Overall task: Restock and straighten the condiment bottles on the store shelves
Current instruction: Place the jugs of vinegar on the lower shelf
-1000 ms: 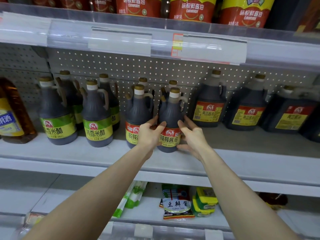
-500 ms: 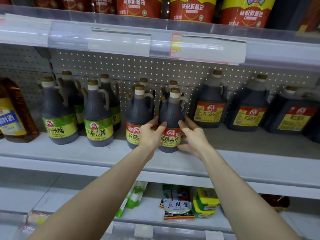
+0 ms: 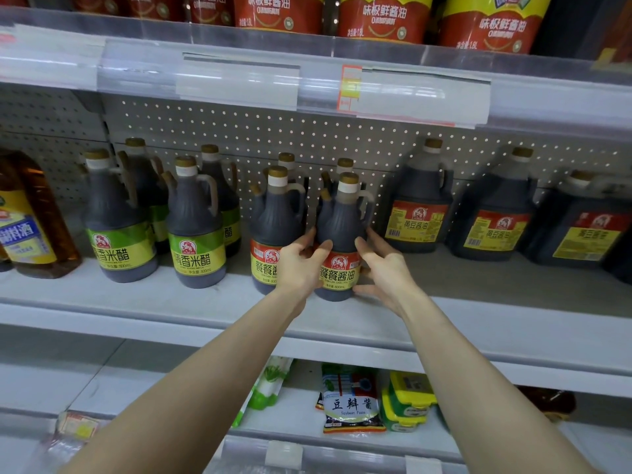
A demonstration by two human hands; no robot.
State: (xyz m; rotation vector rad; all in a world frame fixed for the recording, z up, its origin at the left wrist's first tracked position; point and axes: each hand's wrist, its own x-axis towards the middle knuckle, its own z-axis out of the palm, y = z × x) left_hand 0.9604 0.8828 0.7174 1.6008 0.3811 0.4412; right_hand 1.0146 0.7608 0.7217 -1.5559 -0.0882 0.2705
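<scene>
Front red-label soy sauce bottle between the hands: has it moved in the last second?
No. The soy sauce bottle keeps the same gap to the neighbouring bottle on its left, and its base sits at the same depth on the shelf.

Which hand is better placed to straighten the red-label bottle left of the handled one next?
Left, likely: left hand lies beside the neighbour bottle; right hand is beyond the handled bottle.
</scene>
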